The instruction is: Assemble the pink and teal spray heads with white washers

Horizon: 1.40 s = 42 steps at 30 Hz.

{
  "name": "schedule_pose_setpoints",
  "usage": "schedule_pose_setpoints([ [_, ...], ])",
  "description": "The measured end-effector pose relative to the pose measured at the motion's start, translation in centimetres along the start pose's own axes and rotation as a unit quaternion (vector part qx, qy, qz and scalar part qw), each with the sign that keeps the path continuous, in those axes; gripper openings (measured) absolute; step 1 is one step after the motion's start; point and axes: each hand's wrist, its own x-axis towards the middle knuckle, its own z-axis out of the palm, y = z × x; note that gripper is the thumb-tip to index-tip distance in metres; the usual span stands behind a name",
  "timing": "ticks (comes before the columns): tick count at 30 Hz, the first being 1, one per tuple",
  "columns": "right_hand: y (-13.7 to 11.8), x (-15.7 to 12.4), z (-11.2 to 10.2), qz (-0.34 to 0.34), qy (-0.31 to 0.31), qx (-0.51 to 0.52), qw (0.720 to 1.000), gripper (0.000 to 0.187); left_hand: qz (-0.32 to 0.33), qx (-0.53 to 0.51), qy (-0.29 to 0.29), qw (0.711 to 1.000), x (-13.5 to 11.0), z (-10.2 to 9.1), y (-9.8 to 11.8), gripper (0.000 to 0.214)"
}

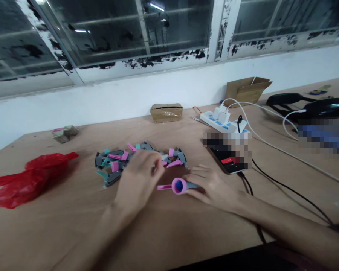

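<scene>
My right hand (211, 184) is closed around a small plastic piece (178, 186) with a pink ring, a blue centre, a pink arm to the left and a grey arm under my fingers. It rests low over the brown table (164, 229). My left hand (142, 173) reaches into a pile of pink, grey and teal plastic parts (115, 162), its fingers curled together near the pile's right side. Whether those fingers hold a part is hidden.
A crumpled red plastic bag (31, 177) lies at the left. A phone (228, 160), a white power strip (224, 120) with cables, two cardboard boxes (166, 112) and black gear (307, 103) sit behind and right. A small block (64, 133) lies at the back left.
</scene>
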Motion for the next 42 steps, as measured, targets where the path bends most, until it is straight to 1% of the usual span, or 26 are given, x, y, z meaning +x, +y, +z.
schedule_pose_setpoints([
  [1, 0.0, 0.0, 0.0, -0.003, 0.000, 0.011, 1.000, 0.019, -0.062, -0.018, 0.031, 0.997, 0.1, -0.3, -0.7, 0.010],
  [2, 0.0, -0.1, 0.0, 0.000, 0.001, 0.022, 1.000, 0.018, -0.121, -0.041, 0.044, 0.991, 0.2, -0.6, -1.3, 0.009],
  [4, 0.0, 0.0, -0.1, 0.022, 0.012, 0.046, 0.999, 0.016, -0.209, -0.105, 0.032, 0.972, 0.0, -0.9, -2.0, 0.011],
  [5, 0.0, 0.0, -0.2, 0.039, 0.017, 0.061, 0.997, 0.015, -0.238, -0.144, 0.015, 0.960, -0.3, -0.8, -2.1, 0.013],
  [7, 0.1, 0.1, -0.3, 0.083, 0.020, 0.098, 0.991, 0.016, -0.275, -0.233, -0.015, 0.933, -0.9, -0.1, -1.8, 0.016],
  [8, 0.1, 0.1, -0.4, 0.106, 0.021, 0.121, 0.987, 0.020, -0.286, -0.281, -0.029, 0.916, -1.2, 0.4, -1.6, 0.017],
  [10, 0.3, 0.1, -0.3, 0.144, 0.016, 0.179, 0.973, 0.035, -0.303, -0.366, -0.053, 0.878, -1.7, 1.3, -1.1, 0.018],
  [12, 0.5, 0.1, -0.3, 0.166, 0.004, 0.242, 0.956, 0.043, -0.313, -0.423, -0.073, 0.847, -2.2, 2.0, -0.6, 0.017],
  [13, 0.6, 0.1, -0.3, 0.171, -0.005, 0.272, 0.947, 0.041, -0.315, -0.438, -0.079, 0.838, -2.4, 2.2, -0.5, 0.016],
  [15, 0.7, 0.2, -0.3, 0.182, -0.030, 0.307, 0.934, 0.030, -0.315, -0.454, -0.084, 0.829, -2.7, 2.4, -0.3, 0.014],
  [18, 1.1, 0.2, -0.3, 0.206, -0.061, 0.314, 0.925, 0.019, -0.301, -0.448, -0.090, 0.837, -3.1, 2.3, -0.2, 0.013],
  [19, 1.2, 0.3, -0.2, 0.219, -0.063, 0.323, 0.918, 0.019, -0.293, -0.438, -0.094, 0.845, -3.2, 2.3, -0.2, 0.013],
  [20, 1.4, 0.3, 0.0, 0.236, -0.059, 0.346, 0.906, 0.020, -0.285, -0.426, -0.098, 0.853, -3.3, 2.4, -0.2, 0.014],
  [21, 1.6, 0.3, 0.2, 0.256, -0.051, 0.384, 0.886, 0.022, -0.278, -0.413, -0.101, 0.862, -3.4, 2.4, -0.2, 0.018],
  [22, 1.7, 0.4, 0.3, 0.277, -0.042, 0.434, 0.856, 0.026, -0.271, -0.398, -0.100, 0.871, -3.5, 2.6, -0.3, 0.022],
  [24, 2.0, 0.5, 0.6, 0.311, -0.030, 0.546, 0.777, 0.032, -0.248, -0.366, -0.090, 0.892, -3.8, 2.9, -0.5, 0.030],
  [26, 2.2, 0.5, 0.7, 0.324, -0.047, 0.632, 0.703, 0.029, -0.194, -0.319, -0.072, 0.925, -4.1, 3.3, -0.7, 0.030],
  [27, 2.3, 0.5, 0.8, 0.325, -0.060, 0.658, 0.677, 0.026, -0.158, -0.291, -0.067, 0.941, -4.2, 3.5, -0.8, 0.030],
  [28, 2.4, 0.5, 0.8, 0.324, -0.076, 0.673, 0.660, 0.023, -0.123, -0.265, -0.064, 0.954, -4.3, 3.7, -0.9, 0.029],
  [29, 2.5, 0.5, 0.8, 0.322, -0.089, 0.681, 0.652, 0.021, -0.093, -0.244, -0.061, 0.963, -4.4, 3.8, -0.9, 0.029],
  [30, 2.6, 0.4, 0.9, 0.320, -0.097, 0.683, 0.649, 0.020, -0.074, -0.230, -0.058, 0.969, -4.5, 4.0, -0.9, 0.028],
  [32, 2.7, 0.4, 1.3, 0.319, -0.097, 0.679, 0.654, 0.021, -0.063, -0.222, -0.052, 0.972, -4.6, 4.1, -0.9, 0.027],
  [35, 2.6, 0.5, 1.9, 0.325, -0.080, 0.659, 0.674, 0.025, -0.065, -0.222, -0.040, 0.972, -4.6, 4.1, -0.6, 0.029],
  [38, 1.9, 0.9, 1.9, 0.323, -0.084, 0.630, 0.701, 0.034, -0.046, -0.219, -0.021, 0.974, -4.6, 3.9, -0.3, 0.028],
  [40, 1.3, 1.0, 1.4, 0.311, -0.108, 0.606, 0.724, 0.041, -0.036, -0.218, -0.016, 0.975, -4.6, 3.8, 0.0, 0.024],
  [42, 0.7, 1.2, 0.7, 0.300, -0.151, 0.584, 0.739, 0.046, -0.033, -0.218, -0.015, 0.975, -4.6, 3.7, 0.4, 0.019],
])
